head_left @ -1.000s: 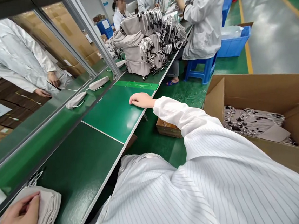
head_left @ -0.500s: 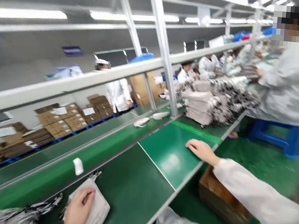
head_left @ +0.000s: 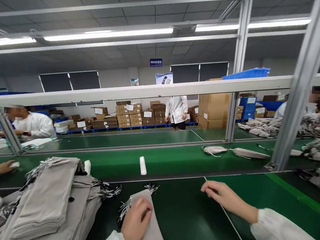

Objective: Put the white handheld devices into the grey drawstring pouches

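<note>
My left hand (head_left: pixel 137 218) rests on top of a grey drawstring pouch (head_left: pixel 153 234), its fingers curled in against the fabric. White cords of that pouch fan out at its far end. My right hand (head_left: pixel 222 194) is over the green work surface, near a thin white seam line, with loosely bent fingers and nothing visible in it. Left of my left hand stands a tall pile of similar grey drawstring pouches (head_left: pixel 46 199), with cord ends sticking out. A small white object (head_left: pixel 143 166) lies on the green conveyor belt (head_left: pixel 115 168) beyond my hands.
A metal post (head_left: pixel 300 92) rises at the right, joined to a long rail (head_left: pixel 151 92). Two grey pouches (head_left: pixel 250 154) lie on the belt, with more heaped at the far right. A co-worker's hand (head_left: pixel 4 167) at the left holds a small white item.
My view has swung left, bringing the pouch pile and a co-worker's hand into sight. My left hand stays on the pouch; my right hand is now nearer the white seam line.
</note>
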`<state>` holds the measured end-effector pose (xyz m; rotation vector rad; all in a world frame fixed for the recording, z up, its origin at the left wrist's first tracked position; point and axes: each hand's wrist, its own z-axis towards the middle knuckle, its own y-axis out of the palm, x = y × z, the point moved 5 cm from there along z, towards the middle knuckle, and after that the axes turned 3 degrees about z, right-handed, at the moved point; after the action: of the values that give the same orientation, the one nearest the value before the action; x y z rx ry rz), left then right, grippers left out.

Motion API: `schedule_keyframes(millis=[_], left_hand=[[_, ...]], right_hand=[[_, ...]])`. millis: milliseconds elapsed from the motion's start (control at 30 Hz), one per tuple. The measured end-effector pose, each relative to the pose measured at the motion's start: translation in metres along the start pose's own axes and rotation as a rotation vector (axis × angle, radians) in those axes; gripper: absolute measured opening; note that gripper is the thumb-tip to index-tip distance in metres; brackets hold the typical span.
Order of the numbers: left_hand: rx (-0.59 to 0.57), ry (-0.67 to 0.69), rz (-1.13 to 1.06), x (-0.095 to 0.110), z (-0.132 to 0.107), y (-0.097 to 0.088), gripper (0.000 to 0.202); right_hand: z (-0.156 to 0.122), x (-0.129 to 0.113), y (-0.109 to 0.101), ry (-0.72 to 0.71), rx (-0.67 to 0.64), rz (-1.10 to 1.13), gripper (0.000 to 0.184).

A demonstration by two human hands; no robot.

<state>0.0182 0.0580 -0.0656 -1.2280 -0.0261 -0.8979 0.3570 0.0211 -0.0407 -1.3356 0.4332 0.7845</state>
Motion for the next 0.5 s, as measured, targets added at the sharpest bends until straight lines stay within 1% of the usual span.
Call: schedule_keyframes(millis=[33,100,200,267,300,400,500], left_hand=[[-0.015,-0.005,-0.013,0.001,-0.001,0.000,0.019],[-0.040,-0.014,-0.042,0.002,-0.002,0.000,0.020],[-0.075,-0.023,-0.076,0.003,-0.004,0.000,0.022],[-0.106,-0.024,-0.086,0.002,-0.005,0.001,0.022],[-0.117,-0.023,-0.086,0.001,-0.005,0.002,0.022],[-0.126,-0.014,-0.081,-0.005,-0.004,0.007,0.022],[-0.117,-0.016,-0.077,-0.012,-0.004,0.013,0.023]], right_hand=[[0.014,-0.013,0.010,-0.040,-0.038,-0.003,0.028],[0.027,-0.032,0.026,-0.106,-0.110,-0.013,0.027],[0.020,-0.045,0.038,-0.153,-0.226,-0.034,0.027],[0.009,-0.043,0.038,-0.143,-0.284,-0.059,0.029],[0.006,-0.040,0.038,-0.127,-0.293,-0.072,0.030],[0.005,-0.026,0.038,-0.056,-0.263,-0.070,0.030],[0.015,-0.014,0.048,-0.011,-0.226,-0.007,0.029]])
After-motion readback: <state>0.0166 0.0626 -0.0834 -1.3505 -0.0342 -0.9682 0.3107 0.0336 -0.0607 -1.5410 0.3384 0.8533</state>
